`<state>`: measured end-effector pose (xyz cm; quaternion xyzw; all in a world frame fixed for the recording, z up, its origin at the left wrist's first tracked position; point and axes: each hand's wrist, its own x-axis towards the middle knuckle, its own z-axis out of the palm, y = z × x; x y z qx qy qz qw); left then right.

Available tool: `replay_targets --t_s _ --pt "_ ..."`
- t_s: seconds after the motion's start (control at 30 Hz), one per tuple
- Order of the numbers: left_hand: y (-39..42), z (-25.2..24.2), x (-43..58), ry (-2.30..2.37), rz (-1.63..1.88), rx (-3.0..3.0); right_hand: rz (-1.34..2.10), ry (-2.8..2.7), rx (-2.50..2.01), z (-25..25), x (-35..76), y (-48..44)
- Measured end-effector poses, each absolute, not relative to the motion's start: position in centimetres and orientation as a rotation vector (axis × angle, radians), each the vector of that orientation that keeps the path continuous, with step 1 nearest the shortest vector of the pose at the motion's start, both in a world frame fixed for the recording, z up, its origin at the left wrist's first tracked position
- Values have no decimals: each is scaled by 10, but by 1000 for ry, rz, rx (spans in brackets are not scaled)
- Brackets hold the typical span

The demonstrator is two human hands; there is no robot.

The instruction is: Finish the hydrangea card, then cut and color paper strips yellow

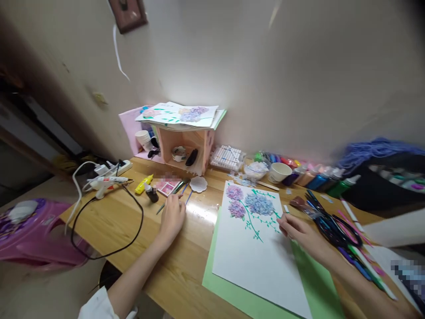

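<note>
The white sheet lies at 5 o'clock; the right hand, fingers curled, is at its right edge, 4 o'clock; I cannot tell whether it clamps a pen; the left hand rests at 7 o'clock, grip unclear; the step looks like greenery around flowers; the next stroke calls for steadiness; no brand or label is legible.

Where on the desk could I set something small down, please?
The widest bare patch of desk lies between the left forearm and the green sheet; a smaller one lies between that forearm and the black cable. It is crowded along the wall, with the marker box and bottles, and beside the right hand, among the pens.
</note>
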<state>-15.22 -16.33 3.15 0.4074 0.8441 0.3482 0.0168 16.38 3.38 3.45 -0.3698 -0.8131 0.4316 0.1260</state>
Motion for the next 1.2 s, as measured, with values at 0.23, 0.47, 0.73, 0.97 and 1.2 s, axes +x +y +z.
replay_targets --t_s 0.23,0.47,0.73,0.97,1.2 --pt "-198 23 -207 3061 1272 797 1231 -2434 -954 42 129 16" --pt "-205 2 -253 2831 1296 900 1331 -2523 -819 52 94 -4" --pt "-210 25 -236 2731 1334 1080 1368 -2588 -597 65 41 -31" --pt "-190 62 -154 2306 1017 1726 1448 -2372 -292 74 -32 -64" --pt "-181 55 -202 2448 704 1836 1282 -2312 -427 71 -7 -36"
